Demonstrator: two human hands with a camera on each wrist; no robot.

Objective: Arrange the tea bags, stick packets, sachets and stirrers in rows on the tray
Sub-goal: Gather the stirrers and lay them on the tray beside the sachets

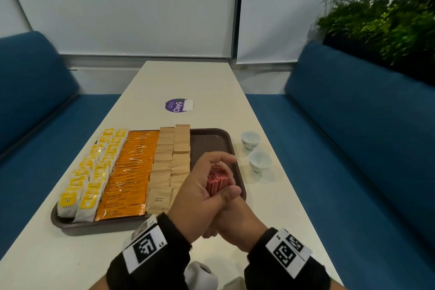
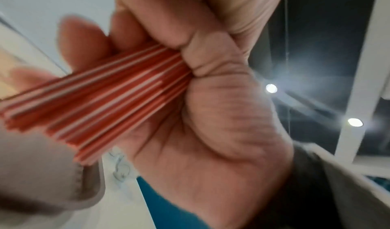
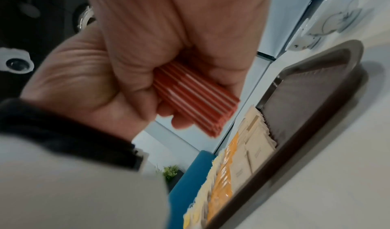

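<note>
One stirrer bundle (image 1: 217,181) is gripped by both hands, left hand (image 1: 200,193) and right hand (image 1: 237,221), fingers curled round it. Two cups (image 1: 255,150) are seen beside one tray (image 1: 233,146).

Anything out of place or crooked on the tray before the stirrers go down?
Mostly tidy. The far ends of the two brown sugar sachet rows reach past the tray's back rim. Its right strip is bare; both hands hold the stirrers.

My inventory of legible print, placed from the brown plastic tray (image 1: 213,135):
- orange foil stick packets (image 1: 122,205) on it: "AMERICAN BLACK COFFEE";
- tan paper sachets (image 1: 159,199) on it: "BROWN SUGAR";
- round purple sticker (image 1: 174,106) beyond it: "ClayG".
</note>
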